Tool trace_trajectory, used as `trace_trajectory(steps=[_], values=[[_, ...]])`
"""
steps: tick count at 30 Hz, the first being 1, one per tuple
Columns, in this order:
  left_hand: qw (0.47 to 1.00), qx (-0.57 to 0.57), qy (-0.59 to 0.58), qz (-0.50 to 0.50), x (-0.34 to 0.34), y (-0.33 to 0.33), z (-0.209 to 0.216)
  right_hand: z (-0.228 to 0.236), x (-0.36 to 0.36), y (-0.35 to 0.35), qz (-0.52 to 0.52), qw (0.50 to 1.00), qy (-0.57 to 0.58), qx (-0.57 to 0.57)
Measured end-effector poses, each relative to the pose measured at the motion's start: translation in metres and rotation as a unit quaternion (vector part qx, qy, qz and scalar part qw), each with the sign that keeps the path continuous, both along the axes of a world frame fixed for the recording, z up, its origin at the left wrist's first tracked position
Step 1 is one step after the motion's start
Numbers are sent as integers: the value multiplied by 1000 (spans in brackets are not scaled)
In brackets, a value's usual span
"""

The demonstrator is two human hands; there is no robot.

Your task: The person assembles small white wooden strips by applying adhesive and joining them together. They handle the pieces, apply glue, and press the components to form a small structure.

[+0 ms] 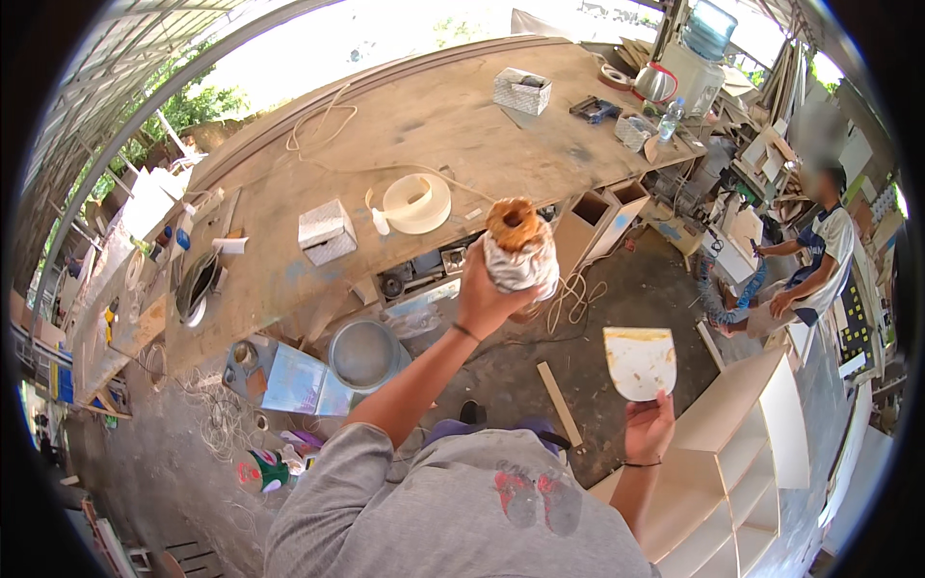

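My left hand (485,297) is raised in front of the workbench. Its fingers wrap round a whitish, wrinkled container (522,266) whose open mouth is crusted with amber, glue-like stuff. Lower and to the right, my right hand (649,430) pinches a flat white piece (642,364) by its rounded end. That piece has a straight top edge with a yellowish-brown stain, and brownish smears on its face. The two held things are apart from each other. Behind the container, the bench holds a coil of cream edge banding (417,203).
A wide wooden workbench (385,135) spans the far side, with white boxes (327,231) and a cord on it. Below stand a grey bucket (364,354) and a blue-white container (291,374). A shelf unit (718,462) is at lower right; a person (814,250) sits at far right.
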State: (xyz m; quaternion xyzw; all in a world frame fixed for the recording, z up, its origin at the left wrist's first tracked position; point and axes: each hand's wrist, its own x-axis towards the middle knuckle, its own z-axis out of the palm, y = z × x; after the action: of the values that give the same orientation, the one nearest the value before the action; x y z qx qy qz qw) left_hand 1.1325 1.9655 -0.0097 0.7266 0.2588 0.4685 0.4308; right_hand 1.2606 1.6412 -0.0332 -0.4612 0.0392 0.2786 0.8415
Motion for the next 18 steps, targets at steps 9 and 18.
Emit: trace_trajectory(steps=[9, 18], values=[[999, -43, 20, 16, 172, 157, 6, 2, 148, 132, -23, 1000, -2, 11], [997, -8, 75, 26, 349, 256, -6, 16, 326, 270, -6, 999, -14, 36]])
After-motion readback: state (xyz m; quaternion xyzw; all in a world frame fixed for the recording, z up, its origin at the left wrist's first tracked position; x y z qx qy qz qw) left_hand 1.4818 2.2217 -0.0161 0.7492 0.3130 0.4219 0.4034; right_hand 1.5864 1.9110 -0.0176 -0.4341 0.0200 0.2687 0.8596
